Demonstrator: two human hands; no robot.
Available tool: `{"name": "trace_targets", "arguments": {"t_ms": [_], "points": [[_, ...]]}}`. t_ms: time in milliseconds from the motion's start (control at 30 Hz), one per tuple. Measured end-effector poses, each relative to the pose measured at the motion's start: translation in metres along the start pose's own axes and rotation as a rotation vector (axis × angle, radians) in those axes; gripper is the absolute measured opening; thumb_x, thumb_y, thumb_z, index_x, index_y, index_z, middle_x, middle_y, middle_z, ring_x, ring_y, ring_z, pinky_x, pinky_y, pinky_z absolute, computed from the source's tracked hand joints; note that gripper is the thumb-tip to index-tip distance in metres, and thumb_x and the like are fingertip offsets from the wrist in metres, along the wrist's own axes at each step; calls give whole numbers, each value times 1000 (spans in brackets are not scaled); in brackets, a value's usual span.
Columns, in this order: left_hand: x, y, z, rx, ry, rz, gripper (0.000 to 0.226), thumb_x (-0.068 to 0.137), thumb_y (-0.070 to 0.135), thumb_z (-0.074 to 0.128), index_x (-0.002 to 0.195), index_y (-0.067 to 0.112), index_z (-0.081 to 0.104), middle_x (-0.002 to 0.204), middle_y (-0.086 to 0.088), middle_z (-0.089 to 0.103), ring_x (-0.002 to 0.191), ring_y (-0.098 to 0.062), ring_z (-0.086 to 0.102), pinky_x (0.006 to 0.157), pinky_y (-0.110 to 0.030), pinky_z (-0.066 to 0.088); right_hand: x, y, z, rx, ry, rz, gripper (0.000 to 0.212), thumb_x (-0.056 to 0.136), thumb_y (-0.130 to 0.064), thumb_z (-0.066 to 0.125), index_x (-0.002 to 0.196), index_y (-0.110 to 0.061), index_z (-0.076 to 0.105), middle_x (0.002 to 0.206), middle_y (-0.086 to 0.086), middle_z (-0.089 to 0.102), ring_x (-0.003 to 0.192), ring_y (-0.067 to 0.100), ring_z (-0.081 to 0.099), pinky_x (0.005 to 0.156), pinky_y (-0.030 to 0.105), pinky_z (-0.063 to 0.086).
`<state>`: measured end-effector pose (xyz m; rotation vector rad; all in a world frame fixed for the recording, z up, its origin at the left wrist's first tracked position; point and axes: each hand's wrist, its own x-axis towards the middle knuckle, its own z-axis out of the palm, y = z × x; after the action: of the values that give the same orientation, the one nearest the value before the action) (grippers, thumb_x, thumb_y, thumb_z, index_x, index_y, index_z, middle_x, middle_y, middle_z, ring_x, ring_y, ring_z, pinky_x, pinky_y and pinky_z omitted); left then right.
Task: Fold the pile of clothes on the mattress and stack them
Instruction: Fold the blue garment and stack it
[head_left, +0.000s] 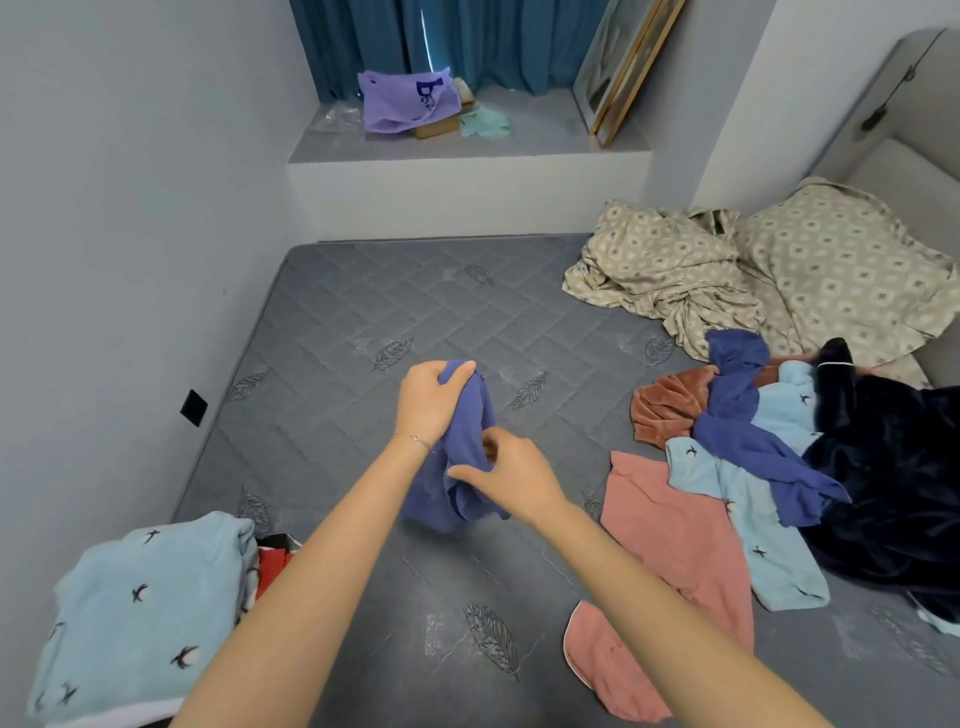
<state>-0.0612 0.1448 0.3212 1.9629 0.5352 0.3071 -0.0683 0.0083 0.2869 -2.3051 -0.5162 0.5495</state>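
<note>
Stack: a folded light blue garment lies at the near left corner of the mattress, with a red piece showing at its right edge.
Pink garment: spread unfolded towards the near right edge.
Blue garment: hangs bunched over the middle of the mattress; whether its lower end touches the surface I cannot tell.
Left hand: fingers curled tight round the bunched top of the blue garment.
Right hand: lower down, thumb and fingers pinching a fold of the same cloth.
Handling: it looks light, soft and limp, so it will likely sag and twist. Finding a hem or seam and taking it at two corners should open it flat.
Pile: unfolded clothes heaped against the right edge, well apart from the stack.
Bedding: crumpled patterned fabric at the far right corner.
</note>
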Motion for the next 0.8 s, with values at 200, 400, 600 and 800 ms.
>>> {"name": "trace_targets", "arguments": {"t_ms": [200,400,600,800], "points": [[-2,-12,-4,-98,-68,-71,40,100,25,49,62,17,42,58,-1,40,52,-8,36,51,-23,33,9,8,-15,515,87,63,24,97,-14,50,73,-12,48,69,2,48,64,12,40,56,21,33],[-24,-31,-1,-187,-371,-234,34,103,34,39,111,13,63,99,1,70,87,-8,64,80,-22,46,28,29,-36,737,108,195,35,100,-24,48,81,5,50,74,21,44,74,20,45,69,32,37],[-41,-51,31,-143,-428,-161,8,89,11,67,94,8,61,78,7,68,71,-2,62,70,-17,48,31,35,-33,686,88,204,30,100,-25,48,73,-12,44,74,11,42,69,21,38,60,31,34],[-29,-61,28,-120,-262,-149,28,95,14,54,86,-13,56,68,-9,42,66,-16,34,63,-31,32,30,50,-41,635,117,231,41,96,-37,53,66,-15,37,69,7,34,65,18,31,59,28,28]]}}
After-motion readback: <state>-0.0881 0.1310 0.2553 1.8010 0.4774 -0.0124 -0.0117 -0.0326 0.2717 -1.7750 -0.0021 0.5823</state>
